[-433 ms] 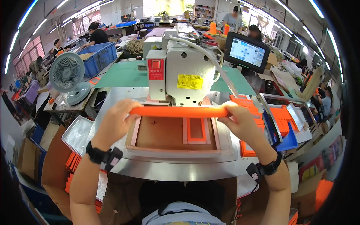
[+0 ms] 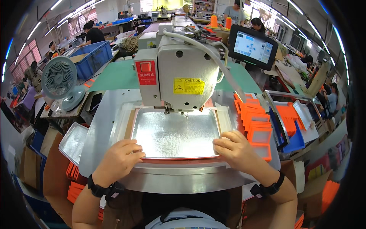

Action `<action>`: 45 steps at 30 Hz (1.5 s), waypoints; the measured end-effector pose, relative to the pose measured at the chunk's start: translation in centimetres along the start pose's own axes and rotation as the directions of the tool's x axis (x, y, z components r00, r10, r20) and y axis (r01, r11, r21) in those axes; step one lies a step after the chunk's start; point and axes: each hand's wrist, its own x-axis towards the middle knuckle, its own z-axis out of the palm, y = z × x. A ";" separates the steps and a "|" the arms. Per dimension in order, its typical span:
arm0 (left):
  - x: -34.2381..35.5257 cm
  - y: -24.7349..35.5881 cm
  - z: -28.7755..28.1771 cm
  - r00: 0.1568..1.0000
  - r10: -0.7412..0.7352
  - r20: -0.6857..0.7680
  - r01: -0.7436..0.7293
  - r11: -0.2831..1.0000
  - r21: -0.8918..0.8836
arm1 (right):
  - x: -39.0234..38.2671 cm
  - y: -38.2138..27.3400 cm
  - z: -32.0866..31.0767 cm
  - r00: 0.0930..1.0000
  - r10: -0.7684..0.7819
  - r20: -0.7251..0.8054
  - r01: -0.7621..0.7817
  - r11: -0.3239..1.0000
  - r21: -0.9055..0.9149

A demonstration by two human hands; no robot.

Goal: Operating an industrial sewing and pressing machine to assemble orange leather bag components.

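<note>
A rectangular, silver-faced panel lies flat under the head of a large sewing machine, with a thin orange edge along its near side. My left hand grips the panel's near left corner, fingers bent over the rim. At the near right corner my right hand is closed the same way, its fingertips on the edge. The panel covers most of the fixture beneath it; a brown strip shows at its left. The machine's needle area sits over the panel's far edge.
Overlapping orange-framed pieces lie right of my right hand. A silver tray-like panel rests at the left, above stacked orange pieces. A screen, a fan and a blue crate stand beyond. Several people work in the background.
Both hands have come down and nearer to me. The piece held edge-on, showing orange, now lies flat with its silver face up, covering the brown fixture and the small orange frame.
</note>
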 end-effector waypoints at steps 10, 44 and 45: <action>0.8 0.5 -0.5 0.993 -0.073 0.089 0.077 0.996 -0.041 | -0.2 0.3 -0.7 0.983 0.018 0.182 -0.039 0.993 0.111; 12.4 -1.6 2.2 0.763 0.086 0.641 0.000 0.991 -0.133 | 0.8 0.2 -0.7 0.981 0.003 0.194 -0.043 0.979 0.201; 12.6 -1.5 2.1 0.739 0.073 0.670 0.022 0.991 -0.133 | 0.7 0.2 -0.8 0.982 0.001 0.188 -0.040 0.978 0.203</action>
